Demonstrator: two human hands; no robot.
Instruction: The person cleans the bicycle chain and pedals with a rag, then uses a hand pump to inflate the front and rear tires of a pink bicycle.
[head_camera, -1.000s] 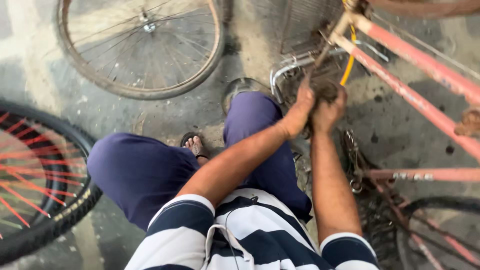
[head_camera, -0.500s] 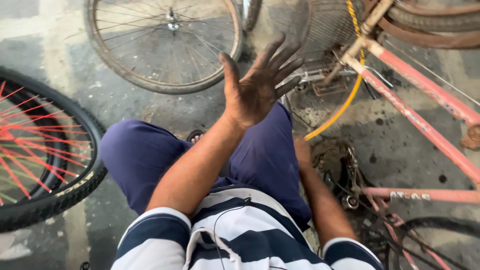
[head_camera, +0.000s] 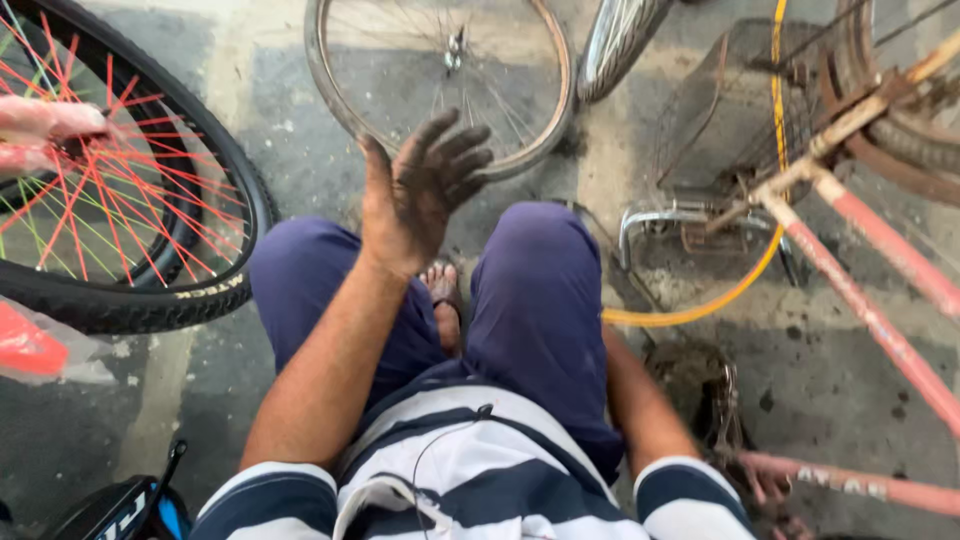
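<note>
My left hand (head_camera: 420, 190) is raised in front of me, palm up and black with grease, fingers spread and empty. It hovers above my knees in blue trousers (head_camera: 530, 300). My right arm reaches down to the lower right, where my right hand (head_camera: 768, 485) rests by the lower tube of a pink bicycle frame (head_camera: 880, 330) next to the greasy crank and chain (head_camera: 705, 395). Its fingers are mostly hidden. A yellow cable (head_camera: 700, 310) loops under the frame.
A bare spoked rim (head_camera: 440, 80) lies on the concrete ahead. A black-tyred wheel with red and green spokes (head_camera: 130, 210) stands at the left. A chrome carrier (head_camera: 680, 215) and wire basket (head_camera: 730, 120) sit at the upper right.
My left hand left the pink frame, rose open in front of me and drifted left. My right hand dropped from the upper frame to the lower tube. The view swung left.
</note>
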